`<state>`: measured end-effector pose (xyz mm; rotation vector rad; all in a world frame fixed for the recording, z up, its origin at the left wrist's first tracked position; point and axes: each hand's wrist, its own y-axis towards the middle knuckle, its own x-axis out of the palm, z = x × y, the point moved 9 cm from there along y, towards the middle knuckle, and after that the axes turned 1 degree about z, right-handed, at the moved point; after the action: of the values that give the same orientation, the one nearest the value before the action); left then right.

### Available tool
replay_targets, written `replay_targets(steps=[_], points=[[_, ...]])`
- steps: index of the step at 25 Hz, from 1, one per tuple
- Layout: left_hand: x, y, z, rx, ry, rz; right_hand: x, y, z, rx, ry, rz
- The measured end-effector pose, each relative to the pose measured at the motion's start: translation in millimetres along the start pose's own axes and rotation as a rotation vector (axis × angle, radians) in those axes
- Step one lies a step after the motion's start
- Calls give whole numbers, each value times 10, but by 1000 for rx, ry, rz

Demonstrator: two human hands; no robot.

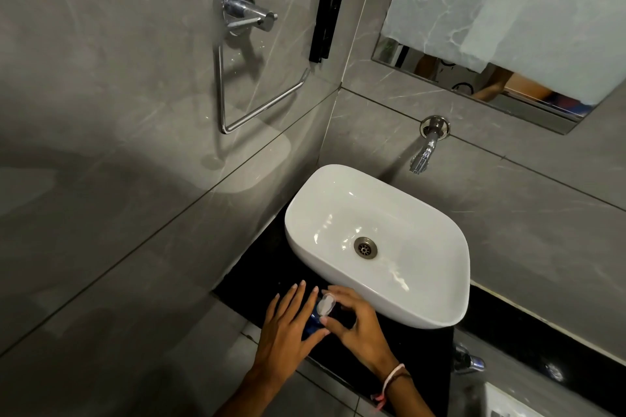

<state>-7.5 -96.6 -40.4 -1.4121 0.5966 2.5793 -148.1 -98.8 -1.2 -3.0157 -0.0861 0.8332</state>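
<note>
Pinching the cap (pixel 327 303), right fingers (pixel 342 294) top the blue bottle (pixel 313 324) (left fingers (pixel 292 301) alongside).

Glossy white ceramic basin (pixel 379 213), chrome tap (pixel 425 152), seemingly plastic bottle (pixel 313 322)

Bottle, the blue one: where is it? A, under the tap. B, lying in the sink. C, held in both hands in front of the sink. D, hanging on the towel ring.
C: the left hand holds the bottle while the right hand pinches its white cap, by the black counter in front of the sink.
</note>
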Motion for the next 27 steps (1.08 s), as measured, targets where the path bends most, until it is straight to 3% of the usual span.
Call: replay_targets(steps=[5, 9, 14, 17, 21, 27], points=[[15, 15, 1, 13, -9, -2, -157, 37, 38, 51, 1, 35], [30, 17, 4, 10, -19, 6, -88, 54, -15, 22, 5, -35], [-2, 8, 4, 10, -24, 5, -115, 61, 14, 54, 37, 66], [-4, 18, 5, -1, -19, 0, -60, 56, 20, 35, 55, -7], [-4, 8, -8, -4, -21, -6, -132, 73, 27, 53, 35, 90], [-8, 42, 22, 18, -28, -2, -88, 117, -170, -47, -114, -17]])
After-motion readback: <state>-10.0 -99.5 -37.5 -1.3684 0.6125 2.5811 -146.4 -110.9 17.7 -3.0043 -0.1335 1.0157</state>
